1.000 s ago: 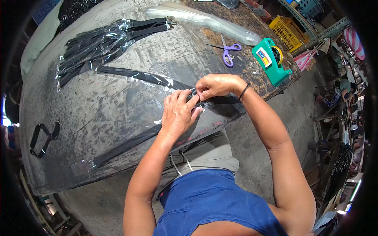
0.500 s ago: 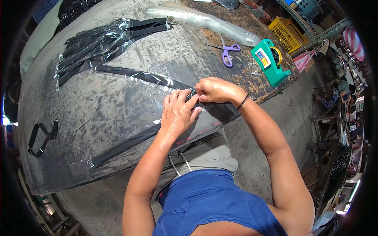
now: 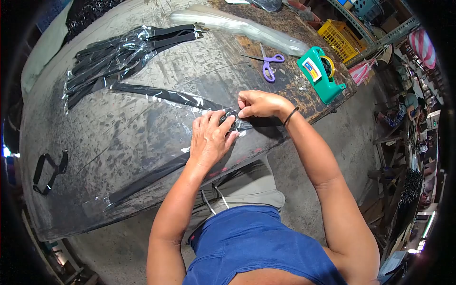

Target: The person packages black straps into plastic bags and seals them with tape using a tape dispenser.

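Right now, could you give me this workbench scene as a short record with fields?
left hand: fingers spread, on clear plastic
right hand: thumb and forefinger close together; grip unclear
near hands: black strap in clear plastic
far left: pile of black straps, metal clips at one end
near left: looped black strap
far right: scissors, blades apart, beside green tape dispenser
surface: worn, scuffed table
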`<state>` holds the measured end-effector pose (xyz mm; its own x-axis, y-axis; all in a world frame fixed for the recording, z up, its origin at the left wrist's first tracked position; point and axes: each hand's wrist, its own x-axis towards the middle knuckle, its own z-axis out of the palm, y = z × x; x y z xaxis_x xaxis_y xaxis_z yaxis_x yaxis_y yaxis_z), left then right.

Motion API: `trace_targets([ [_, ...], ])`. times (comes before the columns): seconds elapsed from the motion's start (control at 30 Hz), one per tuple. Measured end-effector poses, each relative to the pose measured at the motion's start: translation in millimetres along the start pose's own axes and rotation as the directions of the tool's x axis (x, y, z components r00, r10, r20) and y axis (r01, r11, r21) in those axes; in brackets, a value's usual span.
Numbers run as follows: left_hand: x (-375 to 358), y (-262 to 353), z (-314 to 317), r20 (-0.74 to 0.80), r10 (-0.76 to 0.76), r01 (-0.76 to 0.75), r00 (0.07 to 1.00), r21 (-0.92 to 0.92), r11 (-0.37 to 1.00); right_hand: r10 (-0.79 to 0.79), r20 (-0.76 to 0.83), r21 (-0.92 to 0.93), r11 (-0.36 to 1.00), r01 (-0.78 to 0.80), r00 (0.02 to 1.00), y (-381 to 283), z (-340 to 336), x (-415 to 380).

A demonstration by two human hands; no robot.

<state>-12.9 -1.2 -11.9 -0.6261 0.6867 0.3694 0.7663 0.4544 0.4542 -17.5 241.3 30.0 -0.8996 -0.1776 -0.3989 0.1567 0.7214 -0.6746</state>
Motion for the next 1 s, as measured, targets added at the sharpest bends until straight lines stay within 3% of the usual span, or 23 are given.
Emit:
trace_targets([
  [0.07, -0.1, -0.3, 0.2, -0.002, 0.001, -0.001, 1.0, 0.004, 1.0, -0.005, 0.02, 0.07, 0.998, 0.004, 1.0, 4.6, 0.8, 0.5],
  [0.17, 0.9, 0.9, -0.9, 0.002, 0.0, 0.0, 1.0, 0.005, 1.0, -0.021, -0.062, -0.008, 1.0, 0.021, 0.998, -0.1, 6.8, -0.1],
  [0.23, 0.2, 0.9, -0.6, 0.01, -0.003, 0.003, 1.0, 0.003, 1.0, 0.03, -0.078, -0.181, 0.983, -0.044, 0.997, -8.7, 9.6, 0.3],
  [0.33, 2.2, 0.1, 0.5, -0.017, 0.021, -0.021, 1.0, 0.008, 1.0, 0.009, -0.049, -0.187, 0.982, -0.018, 0.999, -5.5, 6.9, 3.5],
  [0.4, 2.4, 1.8, -0.4, -0.024, -0.003, 0.003, 1.0, 0.005, 1.0, -0.039, -0.052, -0.127, 0.991, 0.032, 0.998, -0.3, 0.6, -6.0],
  [0.43, 2.4, 3.2, -2.7, 0.002, 0.0, 0.0, 1.0, -0.005, 1.0, 0.027, -0.102, 0.165, 0.986, -0.01, 0.994, 2.1, -2.2, -14.6],
  [0.47, 2.1, 4.3, -3.2, 0.0, 0.006, -0.006, 1.0, -0.004, 1.0, 0.101, -0.129, 0.444, 0.895, -0.033, 0.986, 5.5, -4.3, -23.7],
  [0.5, 1.6, 5.5, -3.1, 0.018, 0.033, -0.034, 0.999, 0.062, 0.997, 0.106, -0.24, 0.429, 0.903, 0.007, 0.965, 12.8, -2.1, -33.4],
  [0.53, 1.4, 6.6, -2.5, 0.041, 0.055, -0.06, 0.998, 0.128, 0.99, 0.107, -0.242, 0.43, 0.903, 0.008, 0.965, 20.3, 0.2, -43.4],
  [0.6, 1.1, 8.1, -2.4, 0.091, 0.052, -0.066, 0.994, 0.159, 0.985, -0.025, -0.614, 0.045, 0.997, 0.067, 0.789, 34.6, 9.3, -62.7],
  [0.63, 0.9, 7.6, -1.7, 0.09, 0.052, -0.065, 0.995, 0.151, 0.986, -0.02, -0.615, 0.054, 0.996, 0.067, 0.788, 39.8, 16.6, -71.7],
  [0.7, 1.0, 6.6, -1.2, 0.096, 0.057, -0.071, 0.994, 0.147, 0.987, -0.148, -0.763, -0.121, 0.989, 0.086, 0.629, 48.1, 31.8, -88.9],
  [0.8, 2.2, 7.7, -3.7, 0.151, 0.063, -0.087, 0.987, 0.158, 0.984, -0.35, -0.722, -0.398, 0.916, 0.054, 0.596, 62.4, 57.5, -96.8],
  [1.0, 9.8, 39.0, -17.8, 0.167, 0.116, -0.157, 0.979, 0.26, 0.953, -0.306, -0.764, -0.355, 0.935, 0.027, 0.568, 59.7, 65.7, -97.2],
])
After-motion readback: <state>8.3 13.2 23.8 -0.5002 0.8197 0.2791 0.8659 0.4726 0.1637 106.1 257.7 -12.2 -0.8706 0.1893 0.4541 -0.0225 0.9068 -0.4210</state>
